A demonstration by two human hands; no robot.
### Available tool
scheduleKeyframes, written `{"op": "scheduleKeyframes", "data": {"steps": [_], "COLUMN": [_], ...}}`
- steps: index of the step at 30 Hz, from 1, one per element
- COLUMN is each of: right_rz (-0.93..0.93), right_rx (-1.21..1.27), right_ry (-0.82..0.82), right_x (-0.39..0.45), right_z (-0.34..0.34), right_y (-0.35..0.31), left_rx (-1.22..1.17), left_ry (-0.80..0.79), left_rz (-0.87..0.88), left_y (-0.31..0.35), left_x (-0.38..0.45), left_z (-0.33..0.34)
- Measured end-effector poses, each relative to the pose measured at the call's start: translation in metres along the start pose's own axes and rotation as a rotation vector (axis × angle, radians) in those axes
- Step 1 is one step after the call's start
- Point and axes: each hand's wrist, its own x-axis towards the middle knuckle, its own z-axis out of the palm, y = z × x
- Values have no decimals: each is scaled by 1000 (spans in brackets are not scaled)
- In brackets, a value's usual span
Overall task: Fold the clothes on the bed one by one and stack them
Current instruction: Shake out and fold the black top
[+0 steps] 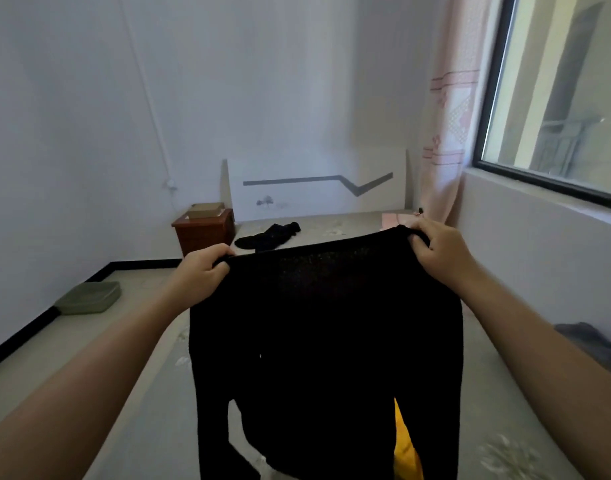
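While black garment [325,341] hangs, both hands' fingers [224,263] pinch top corners.

A plain black garment [325,341] is seen, with a bright yellow piece of cloth [404,445] behind its lower edge; a second black garment [269,235] and a pink item [396,219] are seen towards the far end of the bed [151,393], whose pale grey-beige cover is faintly patterned in white. The headboard [314,185] is white with a grey zigzag stripe; the curtain [442,133] is pale pink with darker pink bands; the bedside cabinet [203,230] is reddish-brown, and the box on the floor [89,296] is olive green.
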Motion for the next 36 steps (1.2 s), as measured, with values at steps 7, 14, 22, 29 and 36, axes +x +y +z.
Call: {"op": "scheduleKeyframes", "data": {"steps": [7, 14, 22, 29, 36], "right_rz": [-104, -2, -23, 535, 360], "right_rx": [-28, -156, -168, 213, 143], "right_ry": [-5, -67, -514, -141, 205], "right_x": [-47, -149, -204, -179, -109], "right_z": [11, 65, 116, 124, 109], "right_y": [-11, 10, -1, -39, -69], "left_rx": [434, 730, 759, 467, 291], "left_ry": [-125, -364, -792, -127, 545], "left_rz": [154, 461, 78, 29, 125], "left_y": [-17, -76, -113, -124, -90], "left_x": [-49, -115, -153, -158, -123], "left_z": [16, 61, 86, 67, 32]}}
